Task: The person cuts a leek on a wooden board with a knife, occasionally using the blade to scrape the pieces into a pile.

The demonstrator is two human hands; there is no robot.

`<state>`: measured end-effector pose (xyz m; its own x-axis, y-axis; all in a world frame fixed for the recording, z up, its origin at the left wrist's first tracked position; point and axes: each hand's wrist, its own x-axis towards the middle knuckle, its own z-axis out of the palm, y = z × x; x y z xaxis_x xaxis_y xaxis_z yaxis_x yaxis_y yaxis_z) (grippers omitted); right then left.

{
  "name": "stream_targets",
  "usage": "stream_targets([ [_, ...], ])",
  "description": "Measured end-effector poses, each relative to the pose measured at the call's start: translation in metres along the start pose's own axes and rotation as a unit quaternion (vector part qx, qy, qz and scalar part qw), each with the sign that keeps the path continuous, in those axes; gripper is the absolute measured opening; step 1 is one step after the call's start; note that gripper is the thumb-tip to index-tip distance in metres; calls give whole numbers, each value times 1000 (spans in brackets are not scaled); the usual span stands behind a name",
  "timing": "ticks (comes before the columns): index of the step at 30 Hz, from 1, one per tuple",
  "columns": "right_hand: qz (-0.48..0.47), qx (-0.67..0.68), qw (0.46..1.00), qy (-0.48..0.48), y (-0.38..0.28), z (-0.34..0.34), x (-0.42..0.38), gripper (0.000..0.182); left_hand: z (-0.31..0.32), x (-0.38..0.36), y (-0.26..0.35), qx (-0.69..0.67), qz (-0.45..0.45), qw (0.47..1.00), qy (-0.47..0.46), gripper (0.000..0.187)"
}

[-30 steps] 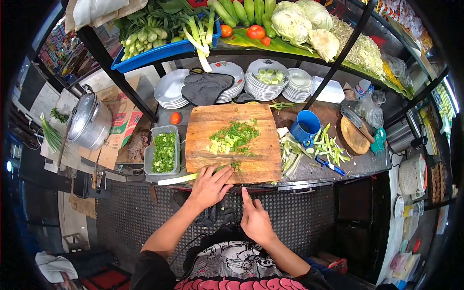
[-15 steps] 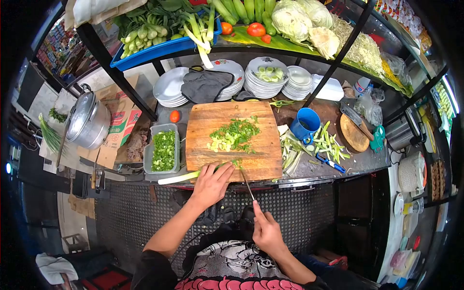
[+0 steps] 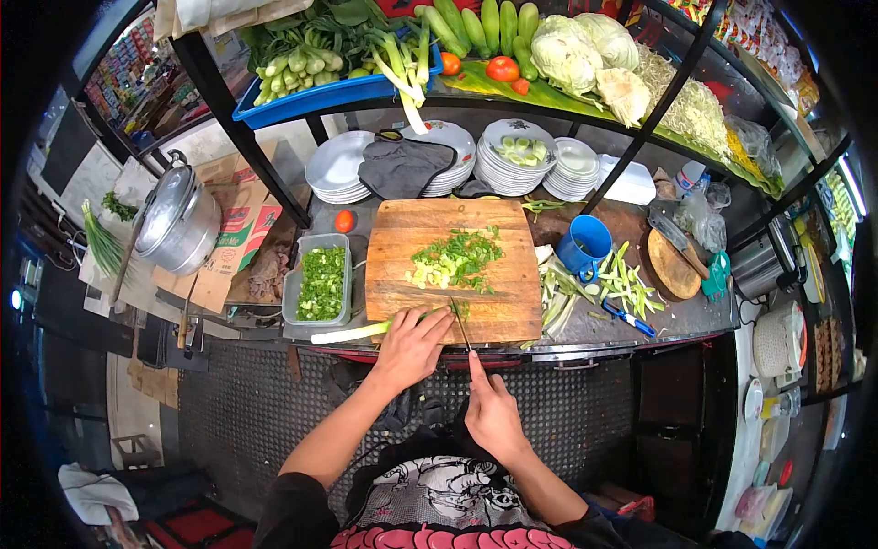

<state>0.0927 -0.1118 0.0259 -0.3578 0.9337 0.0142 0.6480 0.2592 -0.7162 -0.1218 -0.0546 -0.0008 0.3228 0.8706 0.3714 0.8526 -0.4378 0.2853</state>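
Observation:
A wooden cutting board [image 3: 402, 238] lies before me with a heap of chopped green onion [image 3: 455, 259] on its middle. My left hand [image 3: 413, 346] is closed over a green onion [image 3: 352, 335] at the near edge; the white end sticks out to the left past the board. In my right hand [image 3: 494, 409] is the handle of a knife [image 3: 461, 326]. Its blade points away from me onto the board, close beside my left fingertips. Small green slices lie by the blade. Left of the board stands a plastic container [image 3: 316, 317] holding chopped green onion.
Right of the board are a blue mug [image 3: 583, 245], trimmings [image 3: 631, 285], a blue-handled peeler [image 3: 628, 317] and a round wooden board [image 3: 670, 265] with a cleaver. Plate stacks [image 3: 514, 169] line the back. A vegetable shelf [image 3: 549, 108] hangs above. A pot [image 3: 178, 222] stands left.
My right hand has moved forward and slightly left with the knife, bringing the blade further onto the board. My left hand still presses the green onion. The whole view has shifted slightly.

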Motion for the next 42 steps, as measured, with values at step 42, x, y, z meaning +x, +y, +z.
stream_targets([
  [42,14,11,1000,10,0,7,-2,71,4,-7,-7,-30,-4,998,48,57],
])
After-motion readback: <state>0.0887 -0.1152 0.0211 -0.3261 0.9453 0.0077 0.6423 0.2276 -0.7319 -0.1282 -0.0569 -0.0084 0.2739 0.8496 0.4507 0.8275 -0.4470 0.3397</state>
